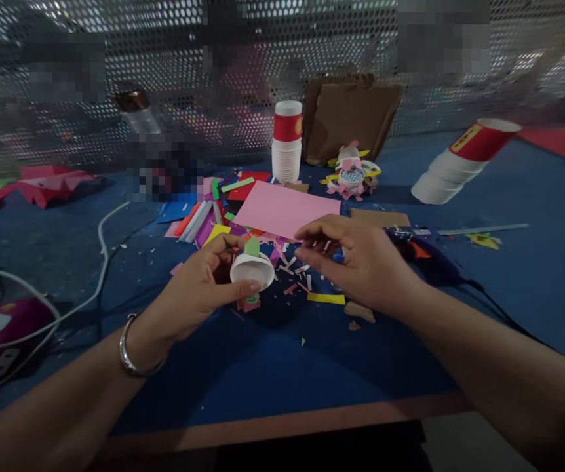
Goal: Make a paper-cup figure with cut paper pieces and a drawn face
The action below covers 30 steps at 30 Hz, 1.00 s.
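Observation:
My left hand (208, 282) is closed on a small white paper cup (252, 272), its mouth tilted toward me. A green paper piece (252, 247) stands up at the cup's far rim, and a pink paper piece (249, 303) shows below it. To the right, my right hand (346, 259) hovers with bent fingers spread a little apart and nothing visible in them. Its fingertips are close to the near edge of a pink paper sheet (287, 210). Small paper scraps (302, 285) and a yellow strip (326, 299) lie between the hands.
Stacked paper cups (286, 154) stand at the back, with another leaning stack (459, 167) at right. A decorated cup craft (352, 174) sits before a cardboard piece (351, 121). A glue gun (423, 255) trails its cord rightward. White cables and a purple power strip (7, 341) lie left.

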### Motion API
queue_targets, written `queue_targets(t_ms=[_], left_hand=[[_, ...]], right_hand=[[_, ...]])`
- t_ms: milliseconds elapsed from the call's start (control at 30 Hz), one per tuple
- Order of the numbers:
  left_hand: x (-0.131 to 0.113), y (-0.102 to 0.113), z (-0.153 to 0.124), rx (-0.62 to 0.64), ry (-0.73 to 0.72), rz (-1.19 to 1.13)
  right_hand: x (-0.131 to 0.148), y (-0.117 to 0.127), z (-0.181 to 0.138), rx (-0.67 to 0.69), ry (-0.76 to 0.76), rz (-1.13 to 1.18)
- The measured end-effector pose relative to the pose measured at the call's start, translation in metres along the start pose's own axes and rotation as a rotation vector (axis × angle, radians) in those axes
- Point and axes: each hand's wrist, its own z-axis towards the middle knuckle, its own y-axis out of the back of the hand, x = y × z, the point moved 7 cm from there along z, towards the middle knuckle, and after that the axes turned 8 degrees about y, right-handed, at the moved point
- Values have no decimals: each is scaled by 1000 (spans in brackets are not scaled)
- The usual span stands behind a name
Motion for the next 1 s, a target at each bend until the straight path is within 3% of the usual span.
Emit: queue_targets(t_ms=[67, 267, 367, 467, 567, 767, 900, 1000], left_hand=[[2, -1, 1, 4, 2, -28], [-2, -5, -3, 19, -69, -114], [-5, -9, -6, 45, -85, -102], [-5, -14, -8, 85, -67, -73], [-4, -18, -9, 116, -65, -31], [-6, -22, -11, 141, -167, 36], [-11, -27, -11, 188, -278, 81], [-14, -30, -12, 203, -326, 120]], right_hand=[[-6, 19, -11, -16, -11, -182], [-61, 87, -79, -119, -273, -810], [-90, 102, -105, -88, -421, -972], [-108, 105, -117, -50, -565, -961], [-114, 104, -120, -66, -616, -905], [-112, 111, -121, -215, -670, -746], [-88, 115, -121, -384, -584, -689], [-59, 108, -119, -488, -417, -653]])
